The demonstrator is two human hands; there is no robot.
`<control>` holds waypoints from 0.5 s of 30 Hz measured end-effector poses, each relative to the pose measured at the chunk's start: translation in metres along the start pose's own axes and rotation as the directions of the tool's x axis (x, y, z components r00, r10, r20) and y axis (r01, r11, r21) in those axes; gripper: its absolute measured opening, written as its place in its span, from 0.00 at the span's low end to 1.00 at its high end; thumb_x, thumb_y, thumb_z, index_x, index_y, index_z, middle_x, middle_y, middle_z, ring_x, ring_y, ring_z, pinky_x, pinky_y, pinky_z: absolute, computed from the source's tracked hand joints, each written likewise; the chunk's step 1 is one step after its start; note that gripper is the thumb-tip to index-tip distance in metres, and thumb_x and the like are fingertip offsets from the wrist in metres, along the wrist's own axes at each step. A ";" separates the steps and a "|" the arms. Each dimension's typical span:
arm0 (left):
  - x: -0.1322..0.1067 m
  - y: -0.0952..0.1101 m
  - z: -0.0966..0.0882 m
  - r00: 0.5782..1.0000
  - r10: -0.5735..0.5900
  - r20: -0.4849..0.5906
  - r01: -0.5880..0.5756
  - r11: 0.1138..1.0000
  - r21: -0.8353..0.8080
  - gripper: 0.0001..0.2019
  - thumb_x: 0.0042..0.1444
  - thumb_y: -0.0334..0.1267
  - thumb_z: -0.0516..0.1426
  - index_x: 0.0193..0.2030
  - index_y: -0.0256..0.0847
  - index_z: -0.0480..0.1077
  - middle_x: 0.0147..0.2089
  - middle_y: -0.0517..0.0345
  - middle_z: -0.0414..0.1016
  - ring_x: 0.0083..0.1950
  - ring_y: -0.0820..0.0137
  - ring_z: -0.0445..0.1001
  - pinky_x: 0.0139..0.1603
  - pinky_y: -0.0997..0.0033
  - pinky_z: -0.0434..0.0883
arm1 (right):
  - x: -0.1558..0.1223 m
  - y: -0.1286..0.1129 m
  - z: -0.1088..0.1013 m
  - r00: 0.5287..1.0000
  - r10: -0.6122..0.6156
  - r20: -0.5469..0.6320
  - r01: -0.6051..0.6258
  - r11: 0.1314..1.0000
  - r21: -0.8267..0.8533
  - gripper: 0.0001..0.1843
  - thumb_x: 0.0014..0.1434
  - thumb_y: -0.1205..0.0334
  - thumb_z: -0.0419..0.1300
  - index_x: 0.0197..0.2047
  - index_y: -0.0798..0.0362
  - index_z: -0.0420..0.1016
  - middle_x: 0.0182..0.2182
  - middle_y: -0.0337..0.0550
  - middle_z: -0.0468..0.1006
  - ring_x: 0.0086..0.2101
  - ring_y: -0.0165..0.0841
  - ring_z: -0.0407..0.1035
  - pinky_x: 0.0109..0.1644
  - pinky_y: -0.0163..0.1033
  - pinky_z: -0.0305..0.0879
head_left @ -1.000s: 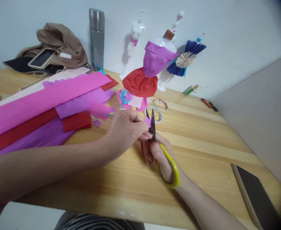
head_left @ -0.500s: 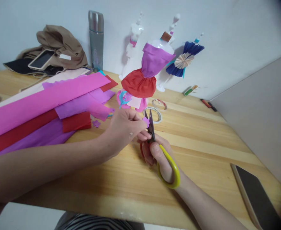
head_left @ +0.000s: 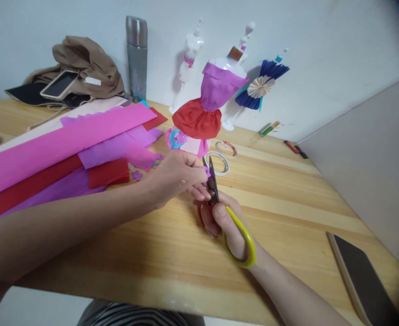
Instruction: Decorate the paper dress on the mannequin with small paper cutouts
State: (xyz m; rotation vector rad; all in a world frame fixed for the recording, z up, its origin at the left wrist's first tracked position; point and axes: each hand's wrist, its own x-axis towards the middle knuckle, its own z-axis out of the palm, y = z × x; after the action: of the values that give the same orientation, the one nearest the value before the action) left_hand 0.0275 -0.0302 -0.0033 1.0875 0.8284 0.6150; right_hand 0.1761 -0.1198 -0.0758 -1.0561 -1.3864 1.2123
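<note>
Pinched in my left hand (head_left: 182, 174) is a small piece of purple paper (head_left: 207, 171), its edge at the scissor blades. My right hand (head_left: 224, 219) grips scissors (head_left: 237, 235) with a yellow and a red handle loop, thumb through the yellow one. The dark blades stand slightly apart and point away from me. A purple paper flower (head_left: 137, 175) lies on the table left of my left hand. Beyond my hands stands a small dress form with a purple paper top (head_left: 220, 83) and a red gathered paper skirt (head_left: 199, 118).
Tape rolls (head_left: 218, 164) lie just past the scissors. Folded coloured paper (head_left: 66, 131) covers the left side, before a flask (head_left: 137, 59) and a brown cloth bag (head_left: 84, 63). A phone (head_left: 362, 276) lies at right. More small dress forms (head_left: 187, 59) stand by the wall.
My left hand has shifted slightly left and turned the purple paper a little. The scissor tips have moved slightly left, and the blades remain a little apart.
</note>
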 end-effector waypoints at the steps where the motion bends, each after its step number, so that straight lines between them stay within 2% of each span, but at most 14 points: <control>1: 0.001 0.001 -0.001 1.000 -0.002 0.009 0.002 1.000 -0.002 0.14 0.54 0.20 0.54 0.20 0.35 0.67 0.19 0.55 0.76 0.21 0.74 0.76 0.23 0.80 0.72 | 0.000 -0.001 0.000 1.000 -0.005 0.002 0.005 1.000 -0.001 0.26 0.66 0.35 0.56 0.42 0.51 0.73 0.16 0.27 0.58 0.14 0.25 0.48 0.14 0.34 0.46; 9: 0.005 0.011 -0.008 0.999 -0.024 0.022 0.022 0.996 0.082 0.15 0.54 0.19 0.54 0.19 0.35 0.65 0.19 0.55 0.74 0.21 0.71 0.76 0.23 0.76 0.72 | 0.000 -0.007 0.001 1.000 0.006 -0.010 -0.007 0.999 -0.049 0.28 0.65 0.32 0.56 0.39 0.52 0.72 0.16 0.28 0.61 0.14 0.24 0.50 0.16 0.32 0.47; 15: 0.010 0.012 -0.015 0.993 0.000 0.117 -0.021 0.984 0.175 0.12 0.49 0.21 0.57 0.18 0.35 0.68 0.19 0.55 0.74 0.21 0.71 0.75 0.25 0.74 0.73 | -0.002 -0.007 0.002 0.998 0.070 -0.009 -0.070 0.998 -0.008 0.29 0.64 0.31 0.57 0.41 0.52 0.72 0.15 0.27 0.60 0.14 0.24 0.49 0.17 0.32 0.47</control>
State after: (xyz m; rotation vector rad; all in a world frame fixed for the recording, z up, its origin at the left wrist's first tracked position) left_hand 0.0204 -0.0100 0.0013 1.2771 0.7865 0.4882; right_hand 0.1747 -0.1229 -0.0687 -1.1224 -1.3589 1.2524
